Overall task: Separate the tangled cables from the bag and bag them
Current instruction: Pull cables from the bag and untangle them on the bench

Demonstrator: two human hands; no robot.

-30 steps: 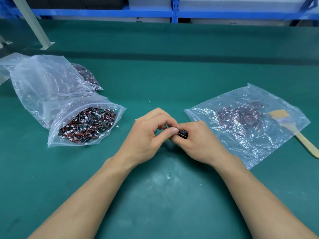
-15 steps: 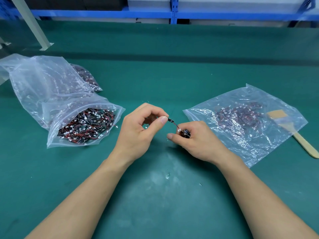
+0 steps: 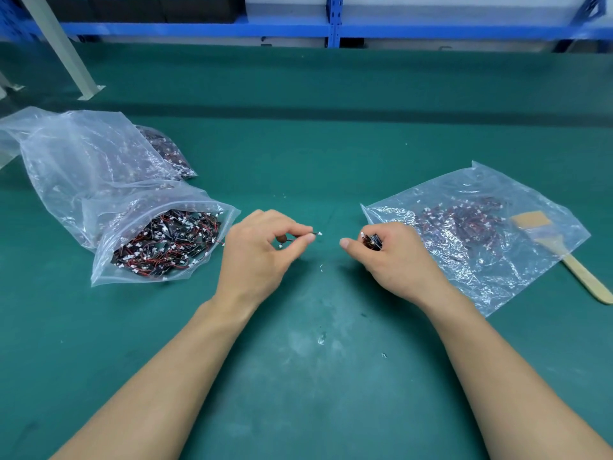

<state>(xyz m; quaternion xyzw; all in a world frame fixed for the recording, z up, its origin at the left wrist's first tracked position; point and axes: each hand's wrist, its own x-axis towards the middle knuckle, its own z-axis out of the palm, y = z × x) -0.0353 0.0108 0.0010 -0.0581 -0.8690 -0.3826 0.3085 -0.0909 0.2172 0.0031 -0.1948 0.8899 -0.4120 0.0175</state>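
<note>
My left hand point(image 3: 262, 254) pinches a single small cable point(image 3: 316, 233) between thumb and forefinger, its white plug sticking out to the right. A short gap away, my right hand point(image 3: 394, 263) grips a small bundle of red and black cables point(image 3: 372, 242). At the left lies an open clear bag point(image 3: 109, 227) full of tangled red and black cables point(image 3: 169, 244), its mouth towards my left hand. A flat clear bag point(image 3: 517, 260) at the right holds a thin layer of separated cables point(image 3: 461, 220).
A wooden-handled brush point(image 3: 577, 270) lies partly on the right bag's far edge. Another small bag of cables point(image 3: 166, 151) sits behind the left bag. Tiny white bits dot the green mat point(image 3: 315, 376). A blue shelf frame point(image 3: 331, 28) runs along the back.
My hands have drawn apart. The single cable has come free of the bundle and moved left with my left hand, while the bundle stayed in my right hand.
</note>
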